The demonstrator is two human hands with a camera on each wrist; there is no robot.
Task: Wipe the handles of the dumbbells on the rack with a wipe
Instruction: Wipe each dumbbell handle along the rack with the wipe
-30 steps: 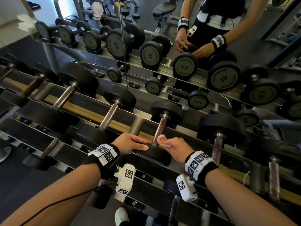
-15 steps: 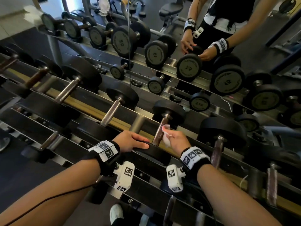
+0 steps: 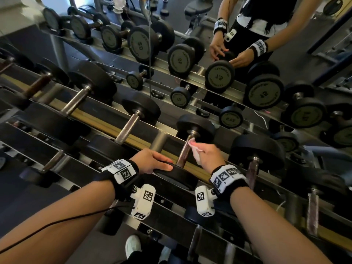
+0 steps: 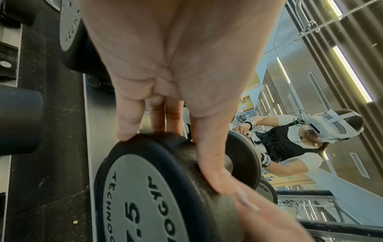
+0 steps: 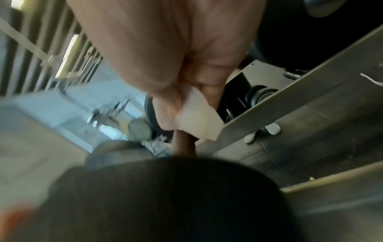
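Left hand (image 3: 152, 161) — fingers curled over the near head (image 3: 177, 176) of a dumbbell on the rack (image 3: 133, 139). Centre: its handle (image 3: 185, 151), tilted. Right hand (image 3: 208, 153) — fingers pinching a white wipe (image 3: 194, 147) against the handle's upper part.
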